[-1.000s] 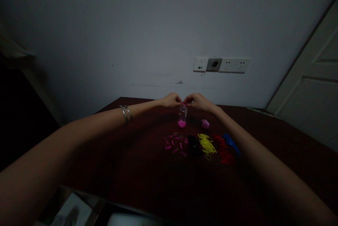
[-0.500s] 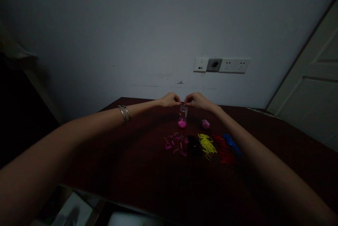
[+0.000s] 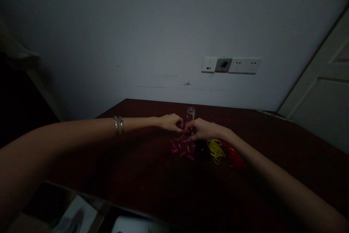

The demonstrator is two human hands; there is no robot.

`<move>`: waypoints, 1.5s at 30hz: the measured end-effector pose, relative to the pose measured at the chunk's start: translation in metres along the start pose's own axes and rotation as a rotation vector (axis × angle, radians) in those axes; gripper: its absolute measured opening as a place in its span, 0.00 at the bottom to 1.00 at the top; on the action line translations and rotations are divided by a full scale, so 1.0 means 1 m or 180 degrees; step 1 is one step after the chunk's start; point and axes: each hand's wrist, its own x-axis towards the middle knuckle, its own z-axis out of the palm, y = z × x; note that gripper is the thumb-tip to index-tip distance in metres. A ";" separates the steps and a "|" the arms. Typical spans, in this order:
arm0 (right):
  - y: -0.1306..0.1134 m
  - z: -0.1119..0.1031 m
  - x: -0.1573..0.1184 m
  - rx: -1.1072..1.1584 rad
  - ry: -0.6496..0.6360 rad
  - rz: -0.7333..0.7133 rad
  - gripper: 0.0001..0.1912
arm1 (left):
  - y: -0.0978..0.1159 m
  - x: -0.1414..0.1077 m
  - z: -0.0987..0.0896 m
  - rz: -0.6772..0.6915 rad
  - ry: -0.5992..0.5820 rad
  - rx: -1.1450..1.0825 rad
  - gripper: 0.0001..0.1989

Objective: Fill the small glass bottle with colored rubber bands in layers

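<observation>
A clear glass jar (image 3: 191, 112) with pink bands in its bottom stands upright on the dark table, partly hidden by my hands. Just in front of it, my left hand (image 3: 171, 122) has its fingers curled together; whatever they may hold is too small to make out. Beside it, my right hand (image 3: 203, 129) reaches down at the scattered pink rubber bands (image 3: 180, 146), thumb and fingertips apart. Right of these lie piles of black bands (image 3: 202, 149), yellow bands (image 3: 215, 148) and red bands (image 3: 235, 156), the red one partly behind my right forearm.
The dark red-brown table (image 3: 136, 164) meets a pale wall (image 3: 152, 36) with a row of sockets (image 3: 231, 65). A door (image 3: 324, 95) is at the right. Below the table's front edge are a white object (image 3: 136, 225) and other items.
Both hands have come down from the jar's mouth to the table in front of it. My right hand and forearm now cover the pink round object and the blue bands.
</observation>
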 end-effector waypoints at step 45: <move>-0.002 0.058 0.004 0.0088 -0.0161 0.0160 0.14 | -0.015 0.048 -0.070 0.0170 0.1047 -0.0153 0.09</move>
